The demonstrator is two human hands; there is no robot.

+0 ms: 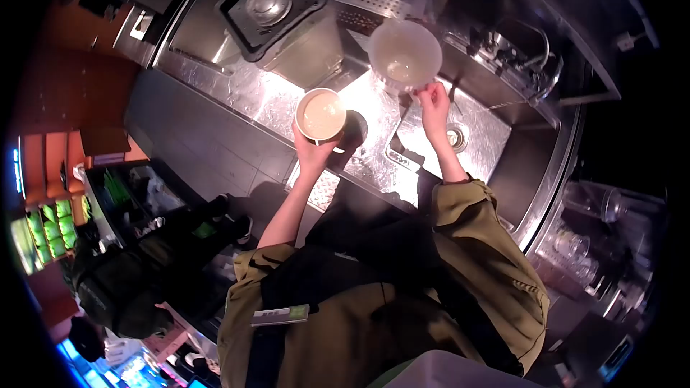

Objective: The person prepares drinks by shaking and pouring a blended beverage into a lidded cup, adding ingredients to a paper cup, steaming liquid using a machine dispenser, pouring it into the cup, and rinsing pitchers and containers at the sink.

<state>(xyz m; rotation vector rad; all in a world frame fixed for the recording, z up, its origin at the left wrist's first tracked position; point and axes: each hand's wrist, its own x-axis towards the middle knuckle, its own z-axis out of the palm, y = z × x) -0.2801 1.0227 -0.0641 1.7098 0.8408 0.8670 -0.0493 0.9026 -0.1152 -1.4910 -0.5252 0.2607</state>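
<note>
Pale stuff (pixel 323 114)'s in the cup (pixel 299 115), tub (pixel 406 37)'s the question mark

Left hand (pixel 313 148) has its fingers curled round the cup, held up over the steel counter (pixel 375 167), so that one's got its liquid. Right hand (pixel 433 104) pinches the tub's near edge beside the sink (pixel 494 128). Looks like only a little's left in there, but glare makes it iffy.

On the silver steel desk (pixel 264 95), a boxy clear plastic container (pixel 316 52) stands behind the round white cup (pixel 321 114) in the left hand (pixel 313 149) and left of the round translucent plastic tub (pixel 405 52), with the rectangular steel sink (pixel 487 128) farther right.
</note>
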